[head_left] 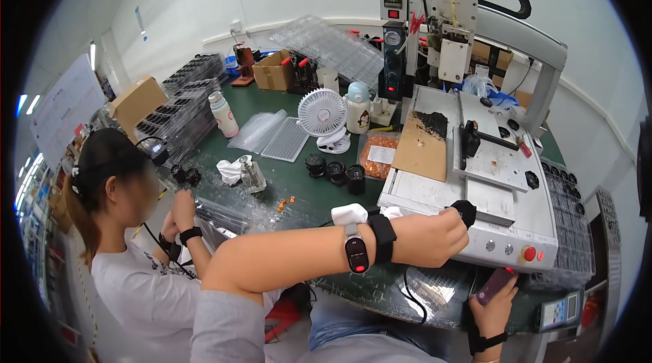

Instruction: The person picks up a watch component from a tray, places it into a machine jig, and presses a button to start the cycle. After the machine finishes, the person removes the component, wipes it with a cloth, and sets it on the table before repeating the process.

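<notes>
My left arm, with a smartwatch and a black strap on the wrist, reaches across to the front of the white benchtop machine. The fingers of my left hand are closed around a black round part at the machine's front edge; its far side is partly hidden. Lower right, below the machine's front panel, my right hand grips a flat dark maroon phone-like device. A red glow shows at its upper end. Several similar black round parts stand on the green table.
A co-worker sits at left, hands together near the table edge. On the table are a white fan, bottles, a bag of orange pieces and stacked clear trays. A red button sticks out of the machine's front.
</notes>
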{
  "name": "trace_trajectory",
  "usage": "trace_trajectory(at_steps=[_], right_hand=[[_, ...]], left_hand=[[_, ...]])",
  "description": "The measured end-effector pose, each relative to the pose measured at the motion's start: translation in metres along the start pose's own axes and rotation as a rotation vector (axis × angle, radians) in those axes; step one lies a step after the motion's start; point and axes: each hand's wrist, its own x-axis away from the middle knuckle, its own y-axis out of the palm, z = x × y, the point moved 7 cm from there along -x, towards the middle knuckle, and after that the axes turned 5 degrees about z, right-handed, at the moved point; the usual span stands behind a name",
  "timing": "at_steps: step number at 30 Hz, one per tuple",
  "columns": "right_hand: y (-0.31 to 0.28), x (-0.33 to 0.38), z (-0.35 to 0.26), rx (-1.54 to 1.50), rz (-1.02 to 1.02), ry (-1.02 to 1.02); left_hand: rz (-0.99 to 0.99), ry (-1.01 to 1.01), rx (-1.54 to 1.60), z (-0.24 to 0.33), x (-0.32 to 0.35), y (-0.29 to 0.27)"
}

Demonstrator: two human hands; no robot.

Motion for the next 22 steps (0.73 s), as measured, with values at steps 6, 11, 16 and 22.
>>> trace_trajectory(at_steps=[6,11,16,22], right_hand=[[-0.028,0.030,0.037,-0.151,-0.095,0.050],[-0.023,0.025,0.016,-0.160,0.064,-0.077],[-0.030,0.041,0.039,-0.179,0.155,-0.024],[-0.037,0.060,0.040,-0.324,0.140,0.001]], left_hand=[[-0.063,0.035,0.194,0.006,-0.011,0.001],[-0.001,-0.021,0.055,0.005,0.000,-0.014],[0.015,-0.006,0.225,0.035,-0.011,-0.022],[-0.037,-0.024,0.418,0.085,0.007,-0.009]])
